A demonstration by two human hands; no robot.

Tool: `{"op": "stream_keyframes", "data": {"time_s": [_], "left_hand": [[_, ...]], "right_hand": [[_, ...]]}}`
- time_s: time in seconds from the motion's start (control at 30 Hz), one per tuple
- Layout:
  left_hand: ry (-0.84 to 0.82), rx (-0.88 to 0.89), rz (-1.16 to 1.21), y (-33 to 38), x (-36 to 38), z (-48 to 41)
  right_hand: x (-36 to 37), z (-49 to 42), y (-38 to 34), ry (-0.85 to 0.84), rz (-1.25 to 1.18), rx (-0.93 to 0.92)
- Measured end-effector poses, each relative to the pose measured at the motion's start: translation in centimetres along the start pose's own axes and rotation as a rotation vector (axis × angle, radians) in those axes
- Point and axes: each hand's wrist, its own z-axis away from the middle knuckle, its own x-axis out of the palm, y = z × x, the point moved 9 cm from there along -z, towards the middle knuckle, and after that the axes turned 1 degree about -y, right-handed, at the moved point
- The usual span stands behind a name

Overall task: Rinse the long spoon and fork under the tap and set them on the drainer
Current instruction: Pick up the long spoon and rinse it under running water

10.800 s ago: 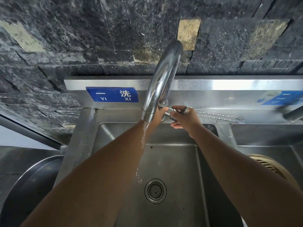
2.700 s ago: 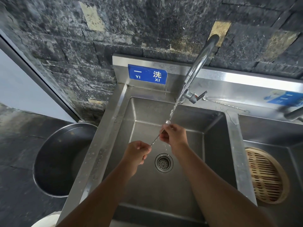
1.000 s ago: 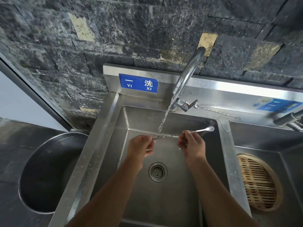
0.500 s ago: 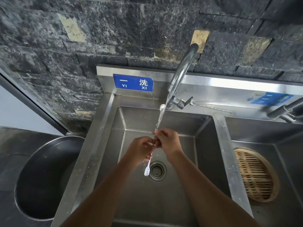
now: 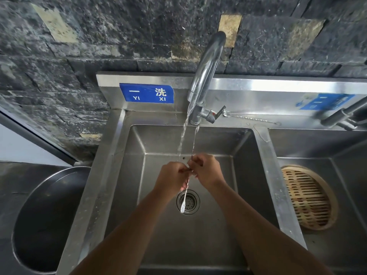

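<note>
Both my hands meet over the middle of the steel sink [image 5: 139,175]. My left hand [image 5: 171,180] and my right hand [image 5: 206,172] both grip one long thin twisted-stem utensil [image 5: 185,192]. It stands nearly upright. Its small forked end hangs over the drain [image 5: 188,202], and its other end reaches up by the tap base. Water runs from the curved tap [image 5: 204,74] onto my hands. A second long twisted utensil [image 5: 252,119] lies on the ledge behind the sink, right of the tap handle.
A round slatted bamboo mat [image 5: 306,197] lies in the right basin. A large dark metal basin [image 5: 45,219] stands at the left. A second tap [image 5: 345,114] juts in at the far right. Dark stone wall rises behind.
The utensil has shifted slightly in my hands, still near upright. Both hands stay together under the stream. A second ago it was held level between them.
</note>
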Motion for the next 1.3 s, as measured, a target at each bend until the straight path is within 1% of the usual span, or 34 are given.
{"op": "stream_keyframes", "data": {"time_s": [0.13,0.3,0.37,0.4,0.5,0.57,0.6,0.63,0.73,0.8,0.9,1.07,1.23,1.3], "left_hand": [[0.001,0.028,-0.079,0.7,-0.3,-0.6],[-0.033,0.057,-0.242,0.7,-0.1,-3.2],[-0.032,0.133,-0.328,0.6,-0.2,-5.0],[-0.026,0.155,-0.378,0.6,-0.3,-6.2],[0.015,0.122,-0.429,0.3,-1.6,-10.0],[0.101,0.232,-0.589,1.4,-2.4,-12.2],[0.120,0.285,-0.685,1.6,-2.4,-13.1],[0.111,0.299,-0.749,1.5,-2.3,-13.9],[0.065,0.254,-0.903,0.1,-1.4,-15.6],[0.084,0.234,-0.983,-0.3,-0.8,-16.1],[0.107,0.212,-0.969,-0.4,-0.6,-16.2],[0.143,0.278,-0.997,0.4,-0.3,-15.2],[0.192,0.308,-0.977,0.3,0.2,-14.9],[0.214,0.320,-0.958,0.1,0.3,-14.9]], "right_hand": [[-0.2,-0.6,-0.6,-0.005,0.056,-0.033],[0.7,-2.5,-0.7,-0.034,0.237,-0.063],[1.0,-3.5,0.1,-0.042,0.271,-0.046],[1.1,-4.1,0.8,-0.040,0.278,-0.026],[1.2,-5.6,3.2,-0.069,0.272,0.038],[1.3,-6.3,4.8,-0.110,0.283,0.074],[1.3,-6.6,5.6,-0.130,0.296,0.088],[1.3,-6.8,6.6,-0.148,0.313,0.102],[1.0,-6.9,10.1,-0.173,0.377,0.156],[0.6,-6.8,12.9,-0.180,0.411,0.201],[0.4,-6.7,16.7,-0.194,0.464,0.265],[0.6,-6.5,22.7,-0.208,0.476,0.374],[2.2,-6.2,27.2,-0.207,0.488,0.358],[2.7,-5.9,28.6,-0.207,0.510,0.378]]}}
